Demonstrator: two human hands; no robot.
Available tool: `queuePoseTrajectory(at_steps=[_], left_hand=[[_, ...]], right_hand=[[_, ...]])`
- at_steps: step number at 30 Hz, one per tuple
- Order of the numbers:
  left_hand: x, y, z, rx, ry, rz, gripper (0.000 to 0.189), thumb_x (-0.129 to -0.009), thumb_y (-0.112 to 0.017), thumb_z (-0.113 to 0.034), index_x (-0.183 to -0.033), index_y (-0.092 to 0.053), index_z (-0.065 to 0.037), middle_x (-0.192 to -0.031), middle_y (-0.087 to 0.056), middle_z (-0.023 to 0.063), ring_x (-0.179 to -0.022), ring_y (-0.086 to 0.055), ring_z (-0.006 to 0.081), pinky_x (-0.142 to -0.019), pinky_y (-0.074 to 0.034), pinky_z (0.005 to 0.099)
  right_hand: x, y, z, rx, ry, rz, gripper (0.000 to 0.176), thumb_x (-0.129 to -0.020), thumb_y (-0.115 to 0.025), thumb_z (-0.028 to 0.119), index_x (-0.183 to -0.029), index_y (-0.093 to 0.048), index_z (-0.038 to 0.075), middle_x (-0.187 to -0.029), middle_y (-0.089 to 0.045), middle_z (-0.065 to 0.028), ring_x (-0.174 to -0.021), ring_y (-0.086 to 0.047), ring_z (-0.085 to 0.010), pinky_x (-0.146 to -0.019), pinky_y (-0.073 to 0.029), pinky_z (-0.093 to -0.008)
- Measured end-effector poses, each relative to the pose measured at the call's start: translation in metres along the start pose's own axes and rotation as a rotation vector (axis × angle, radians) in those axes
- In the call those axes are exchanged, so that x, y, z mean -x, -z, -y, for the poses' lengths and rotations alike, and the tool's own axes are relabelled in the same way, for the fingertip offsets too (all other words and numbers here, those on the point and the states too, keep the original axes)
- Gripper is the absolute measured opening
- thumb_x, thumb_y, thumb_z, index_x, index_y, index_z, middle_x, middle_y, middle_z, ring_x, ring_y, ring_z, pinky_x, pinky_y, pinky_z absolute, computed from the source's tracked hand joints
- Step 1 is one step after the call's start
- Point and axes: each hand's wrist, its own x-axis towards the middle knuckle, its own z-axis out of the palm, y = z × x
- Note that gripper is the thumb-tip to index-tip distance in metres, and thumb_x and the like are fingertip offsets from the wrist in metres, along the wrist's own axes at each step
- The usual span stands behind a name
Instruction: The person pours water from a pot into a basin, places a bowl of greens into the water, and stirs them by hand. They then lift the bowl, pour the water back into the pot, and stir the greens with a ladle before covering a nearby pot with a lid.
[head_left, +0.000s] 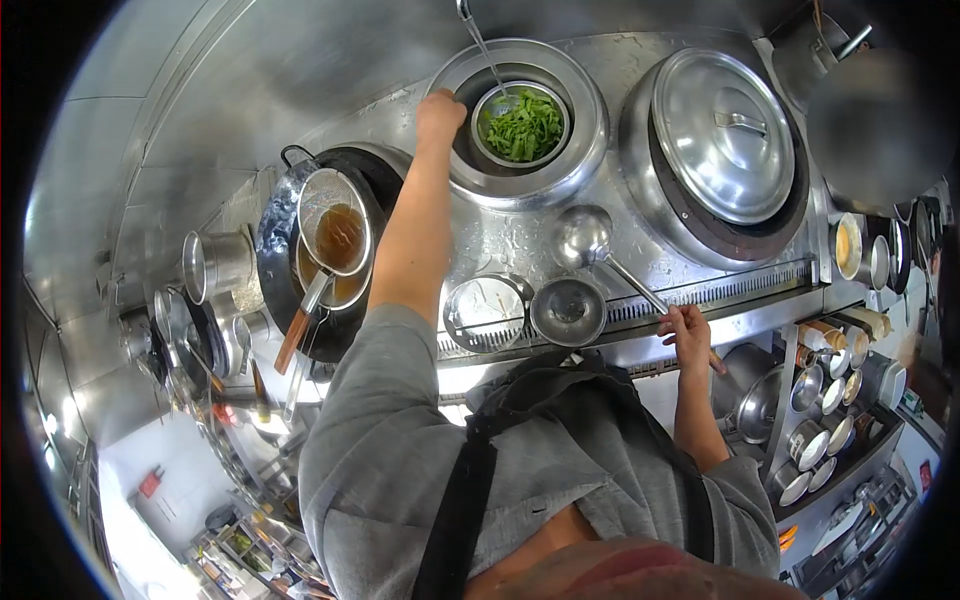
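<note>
Chopped green leaves [522,128] fill a metal bowl [477,133] that sits inside a wide round metal basin [590,135], under a thin metal spout [480,42]. At the basin's left rim is my left hand [441,112], its fingers curled; what they hold, if anything, is hidden. My right hand [686,332] is closed around the handle of a long ladle [583,236], whose round bowl hangs over the counter to the right of the basin. Just below the ladle's head stand a small dark metal bowl [568,311] and a wider round container [484,312].
A large domed lid [722,150] covers a pot at the right. On the left, a mesh strainer [335,222] with a wooden handle rests over a container in a black wok [285,215]. A slotted metal edge [720,292] runs along the counter front. Seasoning containers [835,370] stand lower right.
</note>
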Motion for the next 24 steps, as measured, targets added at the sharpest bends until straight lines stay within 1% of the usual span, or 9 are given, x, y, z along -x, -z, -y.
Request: queuePoseTrajectory(at_steps=[6, 8, 10, 12, 14, 17, 19, 21, 24], left_hand=[[0.091, -0.010, 0.054, 0.570, 0.020, -0.202, 0.028, -0.074, -0.064, -0.017, -0.101, -0.065, -0.007, -0.077, -0.068, 0.0122, -0.074, -0.066, 0.0261, -0.069, -0.051, 0.0352], [0.150, -0.029, 0.063, 0.728, 0.081, -0.083, 0.023, -0.074, -0.066, -0.017, -0.094, -0.067, -0.006, -0.076, -0.067, 0.0126, -0.069, -0.066, 0.0232, -0.066, -0.051, 0.0336], [0.208, -0.040, 0.060, 0.754, 0.175, 0.171, 0.022, -0.074, -0.066, -0.020, -0.088, -0.068, -0.004, -0.076, -0.066, 0.0137, -0.070, -0.066, 0.0232, -0.067, -0.051, 0.0339], [0.247, -0.080, 0.075, 0.466, -0.047, 0.353, 0.032, -0.077, -0.066, -0.020, -0.101, -0.063, 0.001, -0.079, -0.066, 0.0128, -0.066, -0.066, 0.0173, -0.063, -0.051, 0.0284], [0.279, -0.107, 0.066, 0.320, -0.337, 0.338, 0.035, -0.076, -0.065, -0.020, -0.105, -0.062, 0.000, -0.085, -0.067, 0.0148, -0.079, -0.067, 0.0226, -0.070, -0.051, 0.0318], [0.294, -0.136, 0.047, 0.200, -0.307, 0.435, 0.027, -0.079, -0.059, -0.018, -0.104, -0.062, -0.008, -0.088, -0.065, 0.0186, -0.084, -0.063, 0.0345, -0.074, -0.050, 0.0397], [0.296, -0.140, 0.033, 0.183, -0.225, 0.454, 0.025, -0.079, -0.057, -0.017, -0.101, -0.063, -0.008, -0.089, -0.065, 0.0181, -0.085, -0.062, 0.0355, -0.077, -0.050, 0.0410], [0.301, -0.143, 0.031, 0.217, -0.183, 0.434, 0.019, -0.082, -0.052, -0.014, -0.096, -0.064, -0.009, -0.089, -0.066, 0.0165, -0.084, -0.062, 0.0366, -0.078, -0.051, 0.0427], [0.309, -0.132, 0.042, 0.350, -0.099, 0.363, 0.020, -0.082, -0.054, -0.012, -0.100, -0.063, -0.009, -0.086, -0.066, 0.0157, -0.082, -0.064, 0.0327, -0.073, -0.051, 0.0400]], right_hand=[[-0.009, 0.001, 0.008, 0.182, -0.007, -0.007, 0.027, -0.088, -0.059, 0.027, -0.083, -0.056, 0.000, -0.072, -0.063, -0.0075, -0.056, -0.058, -0.0114, -0.044, -0.045, -0.0229], [-0.010, -0.002, 0.004, 0.462, 0.051, 0.131, 0.028, -0.086, -0.061, 0.027, -0.079, -0.058, -0.001, -0.065, -0.061, -0.0078, -0.056, -0.059, -0.0121, -0.043, -0.044, -0.0247], [-0.010, -0.012, -0.003, 0.709, 0.185, 0.162, 0.027, -0.084, -0.062, 0.027, -0.080, -0.061, 0.000, -0.061, -0.061, -0.0110, -0.056, -0.060, -0.0199, -0.054, -0.046, -0.0340], [-0.010, -0.018, -0.014, 0.816, 0.405, 0.218, 0.026, -0.083, -0.062, 0.028, -0.082, -0.061, 0.002, -0.063, -0.061, -0.0142, -0.058, -0.060, -0.0285, -0.058, -0.046, -0.0375], [-0.009, -0.030, -0.015, 0.765, 0.375, 0.324, 0.029, -0.082, -0.063, 0.030, -0.079, -0.059, 0.002, -0.068, -0.060, -0.0176, -0.066, -0.059, -0.0354, -0.060, -0.045, -0.0416], [-0.023, -0.052, -0.049, 0.833, 0.429, 0.411, 0.029, -0.082, -0.061, 0.029, -0.082, -0.058, 0.001, -0.072, -0.062, -0.0170, -0.069, -0.061, -0.0337, -0.061, -0.047, -0.0405], [-0.032, -0.068, -0.052, 0.865, 0.511, 0.442, 0.029, -0.083, -0.061, 0.029, -0.082, -0.057, 0.000, -0.070, -0.062, -0.0161, -0.068, -0.062, -0.0315, -0.058, -0.048, -0.0393], [-0.034, -0.085, -0.049, 0.594, -0.141, 0.580, 0.026, -0.084, -0.059, 0.024, -0.081, -0.054, -0.001, -0.068, -0.059, -0.0128, -0.061, -0.063, -0.0246, -0.050, -0.049, -0.0350], [-0.026, -0.099, -0.031, 0.437, -0.040, 0.465, 0.023, -0.085, -0.057, 0.019, -0.080, -0.051, -0.003, -0.068, -0.056, -0.0109, -0.055, -0.060, -0.0186, -0.044, -0.049, -0.0305]])
